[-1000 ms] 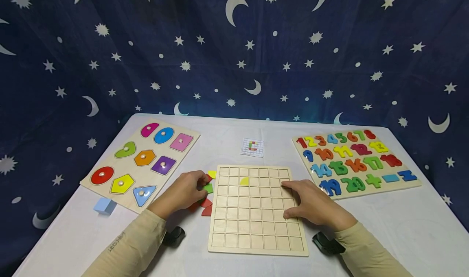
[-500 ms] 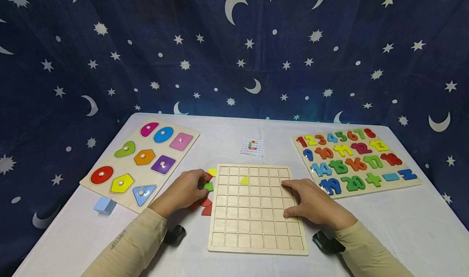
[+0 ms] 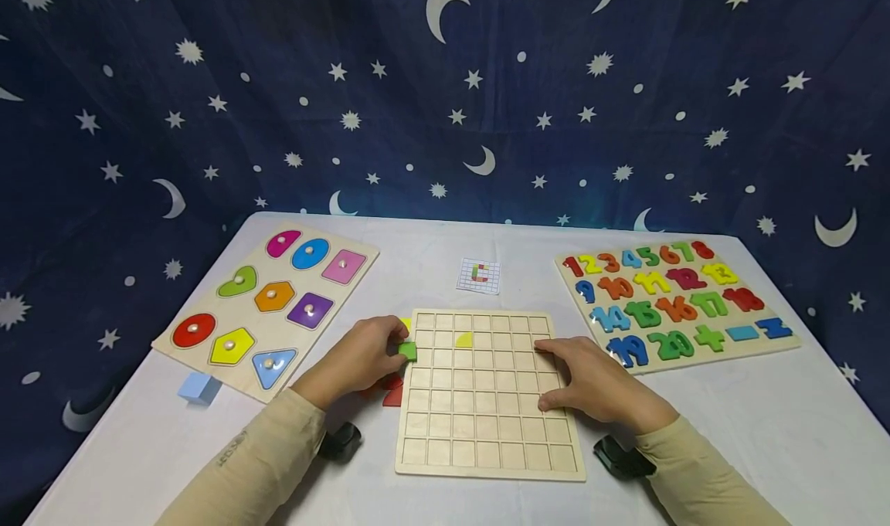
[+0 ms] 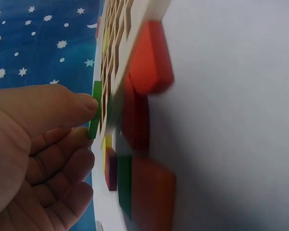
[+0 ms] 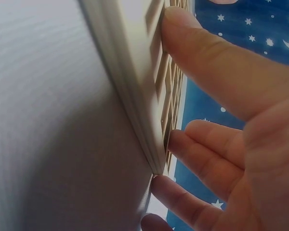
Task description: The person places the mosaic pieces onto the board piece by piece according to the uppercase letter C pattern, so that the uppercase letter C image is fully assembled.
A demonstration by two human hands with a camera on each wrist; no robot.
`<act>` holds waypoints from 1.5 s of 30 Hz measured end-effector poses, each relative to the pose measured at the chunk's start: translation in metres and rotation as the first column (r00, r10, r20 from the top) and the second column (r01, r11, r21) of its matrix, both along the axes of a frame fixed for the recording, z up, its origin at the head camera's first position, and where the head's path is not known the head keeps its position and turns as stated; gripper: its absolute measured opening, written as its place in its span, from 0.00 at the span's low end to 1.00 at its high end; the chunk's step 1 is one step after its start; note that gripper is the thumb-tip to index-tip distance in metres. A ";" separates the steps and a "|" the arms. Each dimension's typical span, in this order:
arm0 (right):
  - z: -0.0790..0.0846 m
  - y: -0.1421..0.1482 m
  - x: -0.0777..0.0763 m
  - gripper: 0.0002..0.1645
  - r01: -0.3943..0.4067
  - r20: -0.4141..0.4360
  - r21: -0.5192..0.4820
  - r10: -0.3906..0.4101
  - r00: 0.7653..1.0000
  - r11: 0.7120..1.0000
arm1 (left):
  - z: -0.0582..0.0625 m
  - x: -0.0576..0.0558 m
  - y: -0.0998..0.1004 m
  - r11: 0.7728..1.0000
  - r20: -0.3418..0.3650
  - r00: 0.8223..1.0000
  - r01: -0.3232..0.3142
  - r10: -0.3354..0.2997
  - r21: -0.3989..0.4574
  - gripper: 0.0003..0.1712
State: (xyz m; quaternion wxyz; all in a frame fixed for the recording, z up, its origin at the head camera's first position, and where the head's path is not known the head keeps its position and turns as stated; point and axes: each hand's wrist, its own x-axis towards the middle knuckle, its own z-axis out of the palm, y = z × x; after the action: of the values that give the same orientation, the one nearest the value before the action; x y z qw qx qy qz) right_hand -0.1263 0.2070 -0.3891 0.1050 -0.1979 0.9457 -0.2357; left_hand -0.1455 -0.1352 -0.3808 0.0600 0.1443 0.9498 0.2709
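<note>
Between thumb and fingers my left hand [image 3: 356, 356] pinches a small green square tile [image 3: 408, 351], which overlaps the left edge of the wooden grid board [image 3: 487, 461]. In the left wrist view the green tile [image 4: 95, 110] is seen edge-on, raised beside the grid. A yellow quarter-circle piece [image 3: 463, 341] lies in one cell near the board's top. Fingers spread, my right hand [image 3: 594, 383] rests on the board's right side; its thumb [image 5: 183, 29] touches the grid. Red pieces [image 3: 392, 396] lie left of the board, partly hidden by my left hand.
A patterned grid card [image 3: 479, 276] lies behind the board. To the left are a knobbed shape puzzle [image 3: 292, 256] and a light blue block [image 3: 199, 388]; a number puzzle [image 3: 758, 344] lies right. More loose pieces, one of them orange [image 4: 153, 192], show in the left wrist view.
My left hand has picked up the green tile from among the loose pieces and moved it slightly right, to the board's edge. My right hand stays in place.
</note>
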 end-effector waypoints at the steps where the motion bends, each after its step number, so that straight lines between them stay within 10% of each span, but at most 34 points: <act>1: 0.000 0.000 0.000 0.51 0.002 0.002 0.000 -0.002 1.000 1.000 | 0.000 0.000 0.002 1.000 0.001 1.000 0.007 -0.007 0.001 0.15; 26: -0.001 0.000 0.000 0.51 0.009 0.002 0.001 -0.009 1.000 1.000 | -0.001 -0.006 0.048 0.977 -0.039 0.977 0.210 -0.209 0.023 0.14; 45: -0.002 0.001 0.001 0.51 0.007 -0.007 -0.004 -0.007 1.000 1.000 | -0.004 -0.009 0.064 0.975 -0.037 0.975 0.221 -0.220 0.024 0.11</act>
State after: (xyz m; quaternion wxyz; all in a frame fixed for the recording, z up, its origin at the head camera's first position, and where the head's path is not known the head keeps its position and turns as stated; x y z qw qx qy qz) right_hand -0.1256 0.2077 -0.3907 0.1006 -0.1954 0.9462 -0.2374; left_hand -0.1542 -0.0713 -0.3848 0.0716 0.2544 0.9249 0.2735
